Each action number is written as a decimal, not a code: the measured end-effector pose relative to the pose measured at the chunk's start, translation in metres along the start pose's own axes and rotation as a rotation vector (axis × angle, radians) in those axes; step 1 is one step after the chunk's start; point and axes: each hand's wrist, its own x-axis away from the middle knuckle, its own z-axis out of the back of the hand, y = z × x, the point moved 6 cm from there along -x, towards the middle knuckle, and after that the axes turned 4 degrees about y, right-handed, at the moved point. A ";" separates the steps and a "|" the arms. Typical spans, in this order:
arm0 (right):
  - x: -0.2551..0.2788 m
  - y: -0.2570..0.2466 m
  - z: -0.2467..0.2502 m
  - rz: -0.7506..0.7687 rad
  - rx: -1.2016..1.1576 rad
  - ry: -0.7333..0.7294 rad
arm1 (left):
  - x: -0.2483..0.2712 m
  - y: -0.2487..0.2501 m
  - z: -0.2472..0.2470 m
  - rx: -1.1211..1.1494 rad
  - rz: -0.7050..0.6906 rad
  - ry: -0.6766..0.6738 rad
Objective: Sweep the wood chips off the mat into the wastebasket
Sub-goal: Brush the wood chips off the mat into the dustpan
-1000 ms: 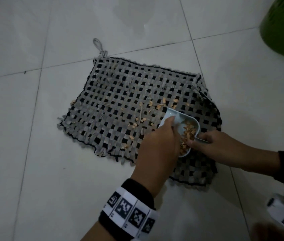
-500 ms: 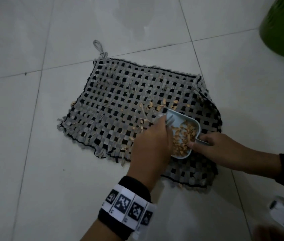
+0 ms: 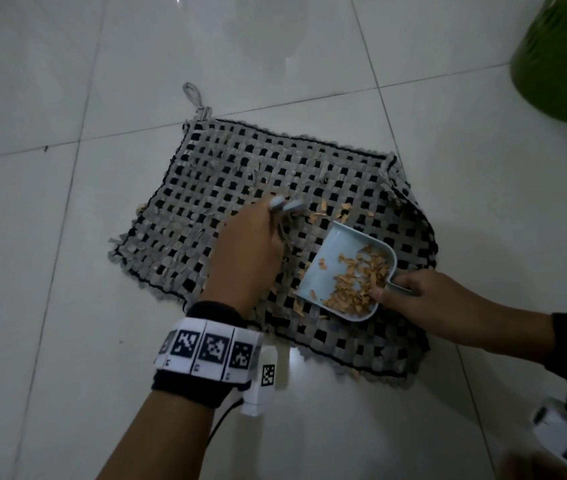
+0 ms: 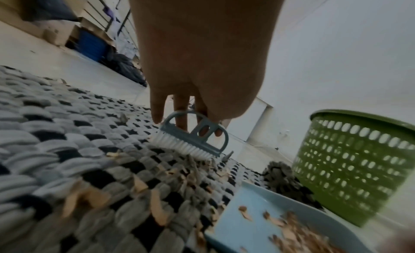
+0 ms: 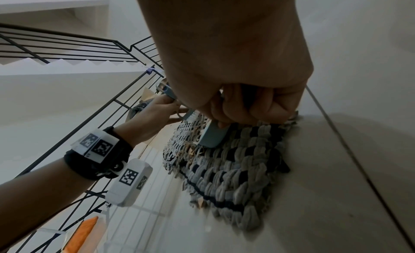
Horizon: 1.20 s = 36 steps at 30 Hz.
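Left hand [image 4: 202,65] reaching down from the top edge, fingers hooked through the arched handle of a small blue-grey brush [image 4: 193,137]. White bristles tilted, just above the woven grey-and-black mat [image 4: 67,150]. Tan wood chips [image 4: 155,203] scattered on the mat below and before the brush. Light-blue dustpan [image 4: 251,228] at the bottom right corner, on the mat's near right part, chips heaped inside. Green perforated wastebasket [image 4: 354,166] upright on the floor past the mat's right edge. Dark bags and boxes blurred, far left.
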 end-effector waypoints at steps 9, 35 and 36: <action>0.016 -0.011 0.003 -0.019 0.067 -0.137 | -0.009 -0.002 0.035 0.057 0.110 -0.007; 0.002 -0.013 0.013 -0.207 0.020 -0.273 | 0.027 0.043 -0.011 -0.019 0.091 -0.022; 0.003 -0.013 0.013 -0.195 0.024 -0.253 | 0.030 0.049 -0.012 -0.031 0.076 -0.010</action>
